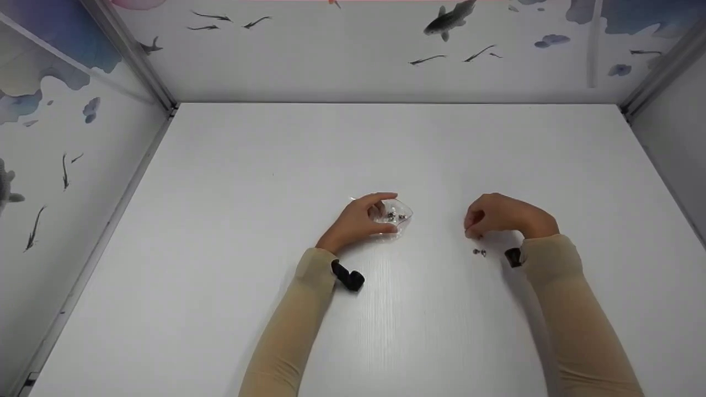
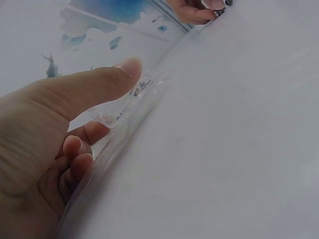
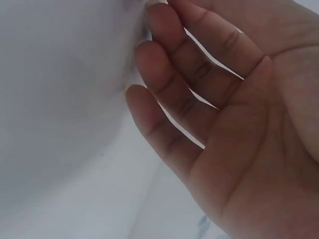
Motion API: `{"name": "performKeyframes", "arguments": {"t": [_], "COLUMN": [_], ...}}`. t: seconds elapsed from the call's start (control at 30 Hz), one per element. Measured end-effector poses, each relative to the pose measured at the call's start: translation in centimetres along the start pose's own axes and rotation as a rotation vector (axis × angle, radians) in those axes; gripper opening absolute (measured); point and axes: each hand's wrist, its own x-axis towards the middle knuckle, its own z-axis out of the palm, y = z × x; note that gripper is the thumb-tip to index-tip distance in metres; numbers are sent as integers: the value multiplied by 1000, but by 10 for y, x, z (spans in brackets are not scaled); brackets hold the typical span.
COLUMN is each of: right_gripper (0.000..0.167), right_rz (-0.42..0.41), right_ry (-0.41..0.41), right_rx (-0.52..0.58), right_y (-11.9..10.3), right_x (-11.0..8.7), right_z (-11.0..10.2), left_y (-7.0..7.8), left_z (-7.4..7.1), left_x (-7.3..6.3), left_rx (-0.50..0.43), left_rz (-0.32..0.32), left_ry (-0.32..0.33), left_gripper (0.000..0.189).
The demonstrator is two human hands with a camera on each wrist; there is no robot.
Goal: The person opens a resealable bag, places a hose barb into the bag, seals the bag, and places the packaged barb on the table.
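My left hand (image 1: 356, 220) grips a clear plastic bag (image 1: 405, 212) on the white table, thumb on the near side and fingers on the far side. Several small metal pieces (image 1: 390, 216) show through the film. In the left wrist view the thumb lies over the crumpled bag (image 2: 107, 115), with other fingers curled behind it. To the right, my right hand (image 1: 499, 214) is low over the table, fingers bent downward and thumb near the index finger. Two small shiny metal pieces (image 1: 479, 252) lie just below its fingertips. Whether anything sits between those fingertips is hidden.
The white table (image 1: 248, 160) spreads around both hands. Panels printed with fish and blue patches stand at the back (image 1: 342, 60) and left (image 1: 49, 165), and a plain panel (image 1: 673, 127) stands at the right. Black wrist cameras are strapped over both sleeves.
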Motion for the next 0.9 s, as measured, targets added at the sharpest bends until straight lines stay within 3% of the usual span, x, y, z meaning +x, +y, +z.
{"name": "performKeyframes", "arguments": {"t": [0.43, 0.9], "right_gripper": [9, 9], "right_rz": [-5, -101], "right_ry": [18, 103], "right_rx": [-48, -36], "right_y": [1, -12], "right_x": [7, 12], "right_z": [1, -5], "left_y": [-1, -2], "left_z": [0, 0], "left_x": [1, 1], "left_rx": [10, -3], "left_rz": [-1, 18], "left_ry": [1, -8], "left_gripper": [69, 70]}}
